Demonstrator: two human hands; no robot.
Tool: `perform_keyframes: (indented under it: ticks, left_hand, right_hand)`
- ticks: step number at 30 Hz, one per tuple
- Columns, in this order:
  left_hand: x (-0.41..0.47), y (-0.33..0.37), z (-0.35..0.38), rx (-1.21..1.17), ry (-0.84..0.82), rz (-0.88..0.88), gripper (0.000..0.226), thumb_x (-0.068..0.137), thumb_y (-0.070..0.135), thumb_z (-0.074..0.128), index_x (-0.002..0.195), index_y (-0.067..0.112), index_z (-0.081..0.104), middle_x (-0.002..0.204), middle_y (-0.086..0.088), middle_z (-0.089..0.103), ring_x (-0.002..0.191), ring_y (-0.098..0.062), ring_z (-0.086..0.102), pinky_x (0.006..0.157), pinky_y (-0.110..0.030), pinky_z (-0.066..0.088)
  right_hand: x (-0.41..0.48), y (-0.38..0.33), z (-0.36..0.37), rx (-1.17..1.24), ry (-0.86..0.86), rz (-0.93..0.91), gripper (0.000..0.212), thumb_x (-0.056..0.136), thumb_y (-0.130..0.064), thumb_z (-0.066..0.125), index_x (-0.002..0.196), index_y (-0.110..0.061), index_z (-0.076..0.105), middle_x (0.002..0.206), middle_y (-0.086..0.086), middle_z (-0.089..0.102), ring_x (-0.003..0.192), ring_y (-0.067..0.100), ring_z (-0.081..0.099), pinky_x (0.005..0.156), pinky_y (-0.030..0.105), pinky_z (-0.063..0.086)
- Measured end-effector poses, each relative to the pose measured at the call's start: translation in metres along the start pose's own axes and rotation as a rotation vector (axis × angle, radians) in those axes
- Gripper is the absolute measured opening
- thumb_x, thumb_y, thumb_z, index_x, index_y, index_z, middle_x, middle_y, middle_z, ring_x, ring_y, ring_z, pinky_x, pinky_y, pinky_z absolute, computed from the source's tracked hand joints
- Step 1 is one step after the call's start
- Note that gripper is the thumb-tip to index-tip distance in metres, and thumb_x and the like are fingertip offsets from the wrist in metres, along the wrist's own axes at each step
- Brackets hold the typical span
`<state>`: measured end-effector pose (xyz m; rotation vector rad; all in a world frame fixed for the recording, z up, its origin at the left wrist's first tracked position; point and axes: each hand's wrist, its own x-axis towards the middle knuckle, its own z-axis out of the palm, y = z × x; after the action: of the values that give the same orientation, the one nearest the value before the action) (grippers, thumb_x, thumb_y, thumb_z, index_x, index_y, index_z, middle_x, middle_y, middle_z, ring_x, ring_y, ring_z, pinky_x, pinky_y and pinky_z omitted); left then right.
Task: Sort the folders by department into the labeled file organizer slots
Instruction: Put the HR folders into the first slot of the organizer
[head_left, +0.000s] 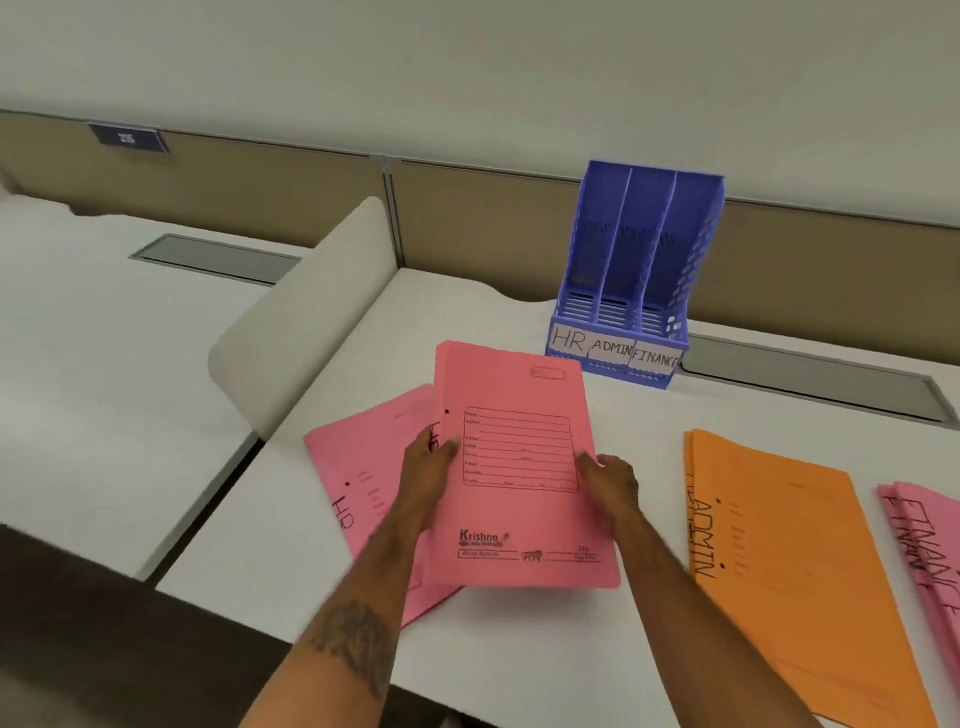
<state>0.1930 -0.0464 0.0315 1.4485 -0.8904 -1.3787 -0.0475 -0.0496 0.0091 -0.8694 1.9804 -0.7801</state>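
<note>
Both hands, left (434, 457) & right (608, 475), pinch side edges of salmon-pink card folder (519, 462), lifted over pink HR folder (358, 499); blue 3-slot plastic organizer (631, 275) behind.

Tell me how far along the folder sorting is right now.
Nothing looks filed: all three slots of the blue plastic file organizer, labeled HR, ADMIN and FINANCE, look empty. In hand: the left hand and right hand hold one pink paper folder above the pink HR folder pile. Left: that pile, the orange ADMIN folders and the pink FINANCE folders.
</note>
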Motion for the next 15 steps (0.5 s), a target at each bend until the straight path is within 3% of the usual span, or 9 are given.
perform_keyframes:
  ticks: [3,7,12,15]
  left_hand:
    - [-0.012,-0.008,-0.027,-0.017,0.225,0.015,0.025,0.100,0.016,0.052,0.123,0.018,0.061,0.108,-0.005,0.075,0.093,-0.027,0.073,0.082,-0.046,0.061]
    - [-0.031,-0.022,-0.061,0.082,0.490,-0.026,0.033,0.099,0.024,0.054,0.132,0.019,0.054,0.116,-0.003,0.068,0.099,-0.023,0.068,0.090,-0.047,0.057]
    - [-0.040,-0.038,-0.085,0.058,0.551,-0.090,0.038,0.096,0.022,0.061,0.133,0.021,0.051,0.115,-0.002,0.067,0.100,-0.024,0.068,0.089,-0.048,0.058]
    - [-0.040,-0.043,-0.094,0.068,0.550,-0.077,0.028,0.090,0.017,0.066,0.117,0.023,0.061,0.106,0.001,0.071,0.096,-0.021,0.070,0.087,-0.044,0.060]
  right_hand:
    - [0.001,-0.026,0.027,0.009,-0.171,-0.118,0.035,0.088,-0.032,0.068,0.114,-0.009,0.068,0.111,0.010,0.071,0.093,0.025,0.066,0.088,0.036,0.053]
    - [-0.008,-0.051,0.068,-0.069,-0.302,-0.219,0.037,0.085,-0.025,0.072,0.118,-0.010,0.066,0.107,0.008,0.072,0.090,0.023,0.067,0.078,0.027,0.050]
    - [-0.013,-0.063,0.104,-0.244,-0.358,-0.330,0.037,0.087,-0.019,0.069,0.121,-0.008,0.063,0.115,0.010,0.069,0.094,0.025,0.065,0.081,0.027,0.049]
    - [-0.011,-0.065,0.118,-0.378,-0.353,-0.396,0.037,0.088,-0.018,0.067,0.123,-0.006,0.060,0.119,0.012,0.067,0.102,0.029,0.064,0.081,0.027,0.047]
